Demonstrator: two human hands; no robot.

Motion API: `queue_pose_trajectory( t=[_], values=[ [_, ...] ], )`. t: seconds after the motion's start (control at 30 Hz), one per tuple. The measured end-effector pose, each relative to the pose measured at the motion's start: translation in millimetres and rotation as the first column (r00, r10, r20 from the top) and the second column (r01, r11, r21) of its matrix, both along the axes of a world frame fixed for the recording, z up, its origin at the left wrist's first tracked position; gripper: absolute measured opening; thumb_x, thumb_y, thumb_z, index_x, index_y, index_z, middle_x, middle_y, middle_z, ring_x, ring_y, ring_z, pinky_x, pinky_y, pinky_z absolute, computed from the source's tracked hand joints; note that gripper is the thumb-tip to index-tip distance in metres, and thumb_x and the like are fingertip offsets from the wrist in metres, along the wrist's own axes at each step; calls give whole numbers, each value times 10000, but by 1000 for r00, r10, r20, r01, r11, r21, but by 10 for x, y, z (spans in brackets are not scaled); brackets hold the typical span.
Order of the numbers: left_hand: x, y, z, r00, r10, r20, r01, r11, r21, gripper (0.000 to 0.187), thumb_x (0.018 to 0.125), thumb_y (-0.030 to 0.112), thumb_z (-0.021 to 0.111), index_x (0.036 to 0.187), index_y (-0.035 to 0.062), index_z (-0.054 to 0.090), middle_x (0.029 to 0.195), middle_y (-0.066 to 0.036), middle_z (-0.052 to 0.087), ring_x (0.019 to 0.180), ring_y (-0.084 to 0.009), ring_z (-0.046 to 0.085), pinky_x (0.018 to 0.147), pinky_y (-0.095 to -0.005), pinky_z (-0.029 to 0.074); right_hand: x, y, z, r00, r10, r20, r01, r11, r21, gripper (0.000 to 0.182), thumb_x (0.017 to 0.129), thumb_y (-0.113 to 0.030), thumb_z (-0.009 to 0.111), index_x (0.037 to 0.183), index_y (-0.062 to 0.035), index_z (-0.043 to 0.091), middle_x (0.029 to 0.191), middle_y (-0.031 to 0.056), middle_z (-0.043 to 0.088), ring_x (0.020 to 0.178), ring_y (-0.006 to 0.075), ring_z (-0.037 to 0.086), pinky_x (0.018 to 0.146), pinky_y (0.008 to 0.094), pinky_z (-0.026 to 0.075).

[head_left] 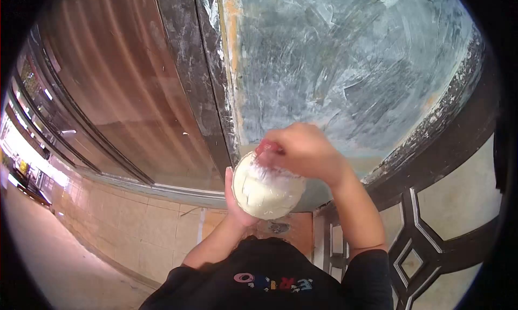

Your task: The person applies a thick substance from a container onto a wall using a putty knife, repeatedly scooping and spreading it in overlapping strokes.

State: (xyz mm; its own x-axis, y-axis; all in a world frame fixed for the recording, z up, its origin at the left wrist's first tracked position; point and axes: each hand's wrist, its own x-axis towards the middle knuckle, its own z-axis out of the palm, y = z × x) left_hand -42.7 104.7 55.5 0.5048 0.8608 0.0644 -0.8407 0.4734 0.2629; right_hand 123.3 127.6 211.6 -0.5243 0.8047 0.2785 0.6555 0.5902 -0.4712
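bowl (270, 199) in left hand (237, 213) | wall panel (345, 67) ahead | glass pane (118, 83) left

Round container (292, 207) sits mouth-up in the left hand (233, 202), pale, lumpy paste (270, 198) inside; red tool (266, 147), blurred below, in the right hand (305, 151) at the far rim!

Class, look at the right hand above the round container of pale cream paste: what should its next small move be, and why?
Probably scoop a little pale cream paste with the red-handled tool. The right hand grips it over the paste, the left hand supports the round container, and the white-streaked blue-grey wall panel stands ahead. Blur hides the tool's tip.
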Motion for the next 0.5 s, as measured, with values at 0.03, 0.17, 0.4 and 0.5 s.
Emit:
queue_pose_trajectory(
  t=[0.03,0.17,0.4,0.5],
  values=[
    [-14,2,1,1000,-20,-4,20,1000,-19,806,970,676,241,1529,101,322,1520,-144,410,1371,-362,419,1154,-523,312,15,-26,97,995,-79,67,77,996,38,259,848,-352,688,889,-98,712,754,129,688,732,336,674,677,423,519],
    [-66,23,-89,980,-99,171,90,994,57,835,956,697,257,1524,90,333,1524,-144,409,1376,-367,417,1153,-528,310,21,-88,23,986,-50,157,39,997,71,239,841,-335,684,868,-98,702,763,122,693,744,345,673,667,436,516],
    [-146,12,-147,988,-83,128,91,994,-58,845,946,712,258,1526,103,336,1538,-153,390,1390,-379,400,1159,-551,293,121,-121,169,962,-202,186,178,974,137,193,831,-276,670,818,-84,678,734,147,678,694,358,667,630,463,516],
    [-164,26,-204,976,-104,192,116,992,-54,863,939,723,247,1532,101,320,1556,-153,360,1405,-376,378,1168,-549,279,17,-210,-56,970,-157,187,87,937,337,167,842,-252,664,783,-96,678,623,132,641,589,337,650,559,438,509]
  ],
)
